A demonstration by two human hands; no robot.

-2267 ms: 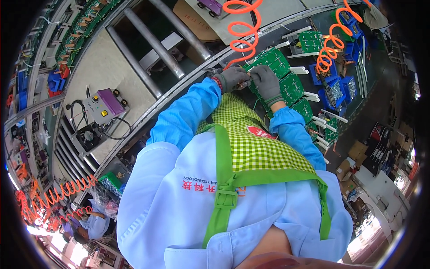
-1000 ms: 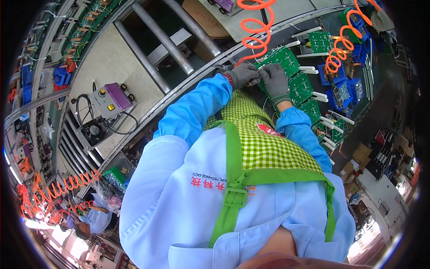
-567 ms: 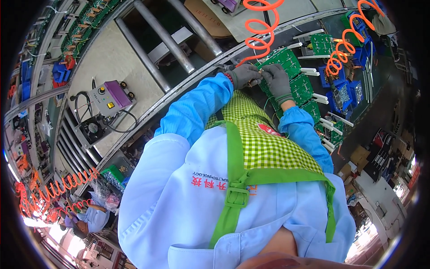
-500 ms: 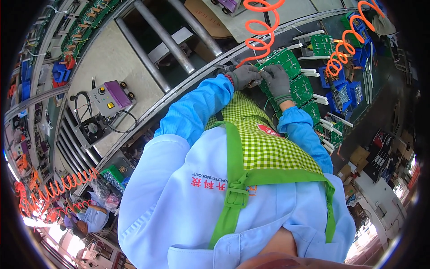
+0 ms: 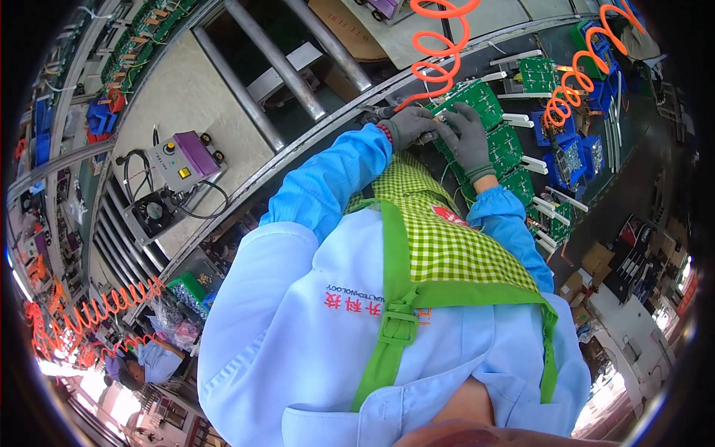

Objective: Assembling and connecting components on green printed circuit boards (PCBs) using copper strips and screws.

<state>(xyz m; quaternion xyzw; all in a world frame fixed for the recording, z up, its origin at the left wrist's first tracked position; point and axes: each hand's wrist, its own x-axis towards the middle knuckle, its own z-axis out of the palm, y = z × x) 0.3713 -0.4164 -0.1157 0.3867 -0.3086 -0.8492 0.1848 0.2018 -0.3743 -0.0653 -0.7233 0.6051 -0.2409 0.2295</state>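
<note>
Now both hands (image 5: 439, 130) on green PCB (image 5: 477, 100)

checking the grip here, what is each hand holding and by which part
The gloved left hand grips a small dark tool by its handle. The gloved right hand rests on the near edge of the green circuit board; whether it actually grips the board cannot be told.

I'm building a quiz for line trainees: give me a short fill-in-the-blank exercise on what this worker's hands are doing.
1. Both hands wear ____ gloves.
2. The right hand rests on a ____ circuit board.
3. The left hand meets the right hand at the board's ____ edge.
4. The coiled hose above the hands is ____.

Missing words: grey; green; left; orange
</note>
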